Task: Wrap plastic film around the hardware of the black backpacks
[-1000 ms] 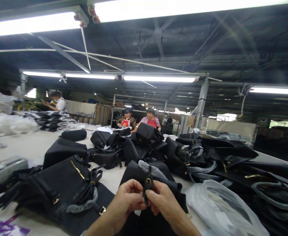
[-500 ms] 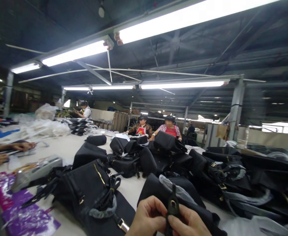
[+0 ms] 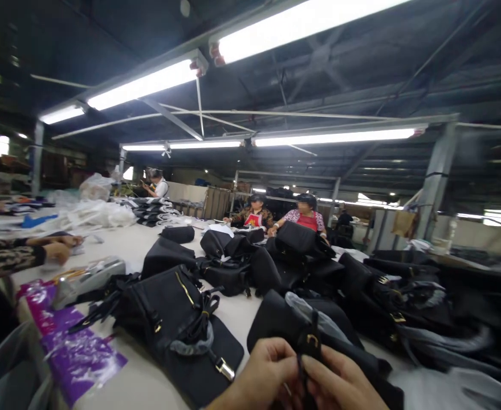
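My left hand (image 3: 264,370) and my right hand (image 3: 339,376) meet at the bottom centre, each pinching a black strap (image 3: 312,341) with a gold-coloured metal fitting on it. Behind them lies a black bag (image 3: 271,319), with clear plastic wrap (image 3: 301,307) along its handle. My fingers partly hide the strap's lower end. Left of my hands another black bag (image 3: 160,310) lies on the table, showing a gold zip, a bundled strap and a metal clasp (image 3: 225,369).
Several black bags (image 3: 293,262) are heaped across the pale table (image 3: 139,242). Purple plastic packaging (image 3: 79,353) and a grey device (image 3: 90,279) lie at left, near another person's hands (image 3: 60,247). Two people in red aprons (image 3: 306,222) sit opposite. Clear plastic (image 3: 451,387) lies at lower right.
The whole view has swung left, so more of the person at left shows. My fingers have shifted along the strap, both hands still pinching it.
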The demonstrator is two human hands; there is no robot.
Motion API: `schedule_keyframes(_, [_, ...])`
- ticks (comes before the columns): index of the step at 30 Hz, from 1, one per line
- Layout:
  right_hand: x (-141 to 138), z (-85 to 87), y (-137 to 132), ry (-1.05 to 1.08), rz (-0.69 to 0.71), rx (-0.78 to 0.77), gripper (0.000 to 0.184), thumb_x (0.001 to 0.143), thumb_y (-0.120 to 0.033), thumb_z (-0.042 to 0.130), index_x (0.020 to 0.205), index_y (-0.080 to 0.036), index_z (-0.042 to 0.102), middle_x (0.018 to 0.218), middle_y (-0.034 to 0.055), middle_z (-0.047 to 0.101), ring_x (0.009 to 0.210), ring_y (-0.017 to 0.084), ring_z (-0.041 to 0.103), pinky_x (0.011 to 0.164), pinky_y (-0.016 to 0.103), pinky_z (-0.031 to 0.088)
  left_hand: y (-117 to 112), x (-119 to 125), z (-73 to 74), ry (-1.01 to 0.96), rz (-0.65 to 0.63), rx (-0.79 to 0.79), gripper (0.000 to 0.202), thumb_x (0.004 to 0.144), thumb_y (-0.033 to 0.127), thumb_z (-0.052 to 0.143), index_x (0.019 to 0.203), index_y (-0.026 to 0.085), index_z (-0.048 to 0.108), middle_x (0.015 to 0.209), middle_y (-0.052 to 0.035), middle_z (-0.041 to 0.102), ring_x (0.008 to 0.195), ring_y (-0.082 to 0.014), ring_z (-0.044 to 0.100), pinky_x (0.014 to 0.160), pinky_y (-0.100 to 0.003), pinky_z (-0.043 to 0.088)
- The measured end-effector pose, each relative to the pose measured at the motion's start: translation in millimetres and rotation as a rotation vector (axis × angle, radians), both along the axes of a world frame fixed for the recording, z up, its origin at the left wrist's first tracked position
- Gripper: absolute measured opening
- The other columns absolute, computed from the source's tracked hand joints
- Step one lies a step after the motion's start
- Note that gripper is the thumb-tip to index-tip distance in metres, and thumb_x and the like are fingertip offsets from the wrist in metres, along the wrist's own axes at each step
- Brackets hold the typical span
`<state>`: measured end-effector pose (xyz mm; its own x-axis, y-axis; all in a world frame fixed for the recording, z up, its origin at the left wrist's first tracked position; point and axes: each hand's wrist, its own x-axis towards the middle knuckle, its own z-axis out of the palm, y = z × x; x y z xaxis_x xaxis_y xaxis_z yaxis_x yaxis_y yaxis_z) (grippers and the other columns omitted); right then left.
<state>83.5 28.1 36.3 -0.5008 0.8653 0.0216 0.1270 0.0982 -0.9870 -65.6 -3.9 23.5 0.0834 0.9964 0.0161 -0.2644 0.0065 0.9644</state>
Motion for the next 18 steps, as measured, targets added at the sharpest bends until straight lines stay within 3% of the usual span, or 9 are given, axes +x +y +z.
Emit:
schedule_keyframes(2, [0, -2.9, -11, 0.046, -0.088, 0.053, 0.05, 0.072, -0.067, 0.066, 0.083, -0.018, 0.061, 0.062, -0.0013, 0.059, 0.047, 0.012, 0.054, 0.045, 0.023, 0.042, -1, -1, 1.1, -0.014, 0.024, 0.011, 0.034, 0.06, 0.049, 0.071, 0.065, 0.02, 0.053, 0.047, 0.0037, 0.057, 0.033, -0.0069, 0.043, 0.033, -0.019, 0.025])
schedule_keyframes(5, [-4, -12.3, -30, 0.085, -0.343, 0.323, 0.047, 0.081, -0.061, 0.06, 0.101, -0.019, 0.06, 0.072, 0.0011, 0.063, 0.057, 0.015, 0.06, 0.052, 0.026, 0.048, 1, 2, 0.6, -0.037, 0.045, 0.029, 0.03, 0.064, 0.045, 0.067, 0.062, 0.021, 0.048, 0.041, 0.0084, 0.048, 0.03, -0.0037, 0.033, 0.031, -0.017, 0.017])
schedule_keyframes(9, [-10, -30.3, -44, 0.025, -0.605, 0.703, 0.027, 0.081, -0.042, 0.066, 0.099, -0.022, 0.061, 0.078, 0.0011, 0.061, 0.053, 0.013, 0.056, 0.051, 0.024, 0.049, 2, 9, 1.2, -0.057, 0.032, 0.029, 0.032, 0.063, 0.045, 0.065, 0.058, 0.023, 0.042, 0.036, 0.011, 0.041, 0.029, -0.0024, 0.025, 0.032, -0.018, 0.01])
schedule_keyframes(13, [-14, -41.4, -39, 0.052, -0.659, 0.914, 0.012, 0.086, -0.035, 0.063, 0.088, -0.023, 0.066, 0.083, 0.0034, 0.063, 0.058, 0.014, 0.059, 0.055, 0.025, 0.051, -2, 12, 4.1, -0.059, 0.035, 0.037, 0.032, 0.062, 0.045, 0.065, 0.059, 0.023, 0.042, 0.037, 0.013, 0.035, 0.032, -0.0018, 0.022, 0.035, -0.018, 0.009])
schedule_keyframes(18, [-18, -43.1, -28, 0.067, -0.681, 0.953, 0.022, 0.09, -0.04, 0.06, 0.087, -0.024, 0.074, 0.083, 0.0059, 0.064, 0.071, 0.019, 0.065, 0.062, 0.026, 0.053, -6, 11, 6.8, -0.05, 0.046, 0.042, 0.038, 0.063, 0.05, 0.069, 0.06, 0.022, 0.044, 0.039, 0.0125, 0.036, 0.034, -0.0021, 0.023, 0.037, -0.019, 0.009])
